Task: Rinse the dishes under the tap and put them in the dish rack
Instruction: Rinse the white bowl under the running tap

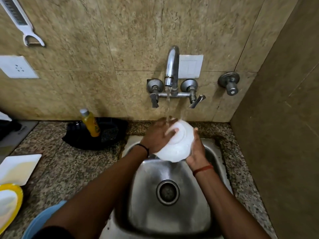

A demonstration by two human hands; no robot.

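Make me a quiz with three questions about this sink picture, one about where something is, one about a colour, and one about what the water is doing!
1. Where is the yellow bottle?
A. In the sink
B. On the counter left of the sink, in a black tray
C. Hanging on the wall

2. What colour is the bowl being held?
A. White
B. Red
C. Green

3. What is the tap doing?
A. It is off
B. It is dripping into a cup
C. Water is running onto the bowl

Answers:
1. B: the bottle stands in the black tray on the counter, left of the sink.
2. A: the bowl gripped between the left hand and the right hand is white.
3. C: a stream falls from the spout onto the bowl and the left hand's fingers.
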